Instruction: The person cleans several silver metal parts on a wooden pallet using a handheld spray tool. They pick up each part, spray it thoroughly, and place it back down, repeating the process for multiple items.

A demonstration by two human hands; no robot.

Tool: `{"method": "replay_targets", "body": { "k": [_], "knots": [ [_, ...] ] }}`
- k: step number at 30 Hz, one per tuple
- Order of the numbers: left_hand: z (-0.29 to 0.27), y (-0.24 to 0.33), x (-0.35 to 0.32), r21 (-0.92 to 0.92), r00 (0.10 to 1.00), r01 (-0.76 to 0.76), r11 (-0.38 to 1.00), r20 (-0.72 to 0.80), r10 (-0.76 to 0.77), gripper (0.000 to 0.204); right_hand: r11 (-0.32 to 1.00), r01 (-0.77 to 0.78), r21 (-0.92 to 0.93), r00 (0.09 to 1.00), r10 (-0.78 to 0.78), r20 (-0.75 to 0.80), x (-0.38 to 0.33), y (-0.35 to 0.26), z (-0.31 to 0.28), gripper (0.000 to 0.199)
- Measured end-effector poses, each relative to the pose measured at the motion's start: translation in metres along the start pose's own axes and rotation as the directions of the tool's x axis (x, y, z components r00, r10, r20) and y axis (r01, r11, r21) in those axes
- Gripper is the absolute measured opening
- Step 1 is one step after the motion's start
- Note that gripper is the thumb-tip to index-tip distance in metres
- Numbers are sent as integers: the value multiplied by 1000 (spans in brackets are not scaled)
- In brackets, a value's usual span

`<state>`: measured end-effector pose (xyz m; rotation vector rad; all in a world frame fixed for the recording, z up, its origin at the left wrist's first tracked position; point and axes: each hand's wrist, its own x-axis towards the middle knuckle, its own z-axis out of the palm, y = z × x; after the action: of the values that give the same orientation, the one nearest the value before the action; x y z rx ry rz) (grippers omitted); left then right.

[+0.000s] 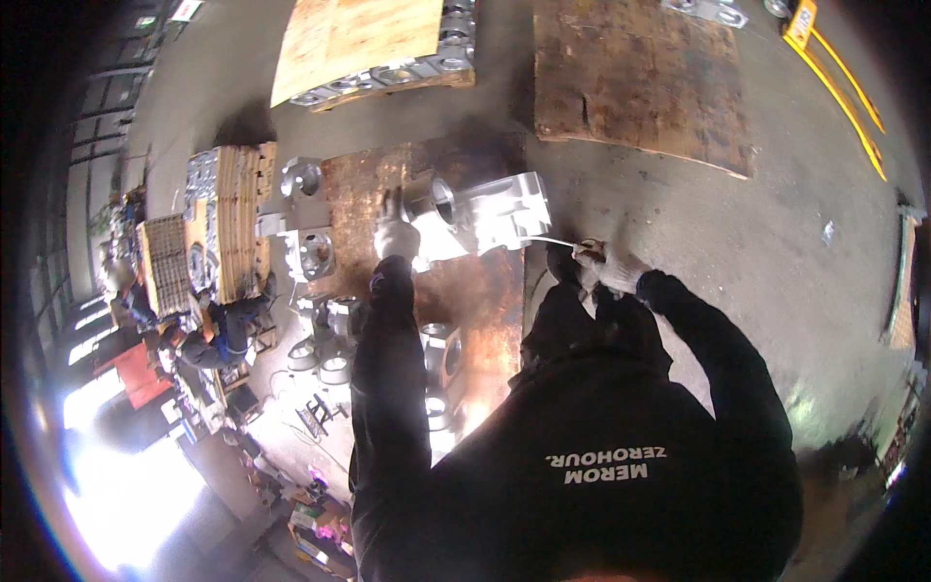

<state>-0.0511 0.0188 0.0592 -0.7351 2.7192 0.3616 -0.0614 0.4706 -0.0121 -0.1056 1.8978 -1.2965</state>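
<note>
A large silvery metal casting (509,207) lies on the rust-brown worktop in front of me, with a round bored collar (443,201) at its left end. My left hand (398,238), in a pale work glove, rests against that left end, its darker fingers stretched forward along the side. My right hand (613,264), gloved too, is closed around the handle end of a thin, pale rod-like tool (551,240). The tool's far tip reaches the casting's lower right edge. What kind of tool it is cannot be made out.
More castings (315,254) and several metal rings (335,369) stand left of the worktop (495,339). Beyond is a plywood-topped pallet of castings (388,73); a brown board (640,87) lies at far right. A yellow pallet-truck handle (844,87) stands right. People (204,344) work at left.
</note>
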Motion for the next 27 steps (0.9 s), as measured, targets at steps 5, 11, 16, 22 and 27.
{"method": "replay_targets", "body": {
  "k": [5, 11, 16, 22, 27],
  "knots": [
    [-1, 72, -15, 532, 990, -132, 836, 106, 90, 101, 970, 25, 242, 1000, -23, -10, 38, 39, 13, 43],
    [26, 39, -6, 565, 981, -166, 809, 14, 191, 122, 969, -155, 190, 987, 143, 76, 33, 38, 26, 43],
    [24, 42, -6, 539, 984, -172, 825, 47, 174, 123, 967, -98, 237, 995, 90, 44, 24, 18, 27, 43],
    [29, 34, 1, 556, 970, -205, 806, 4, 245, 119, 906, -193, 376, 981, 175, 81, 25, 13, 42, 43],
    [23, 41, -3, 548, 968, -222, 806, 29, 248, 120, 843, -342, 415, 940, 318, 126, 11, -7, 39, 51]
  ]
}}
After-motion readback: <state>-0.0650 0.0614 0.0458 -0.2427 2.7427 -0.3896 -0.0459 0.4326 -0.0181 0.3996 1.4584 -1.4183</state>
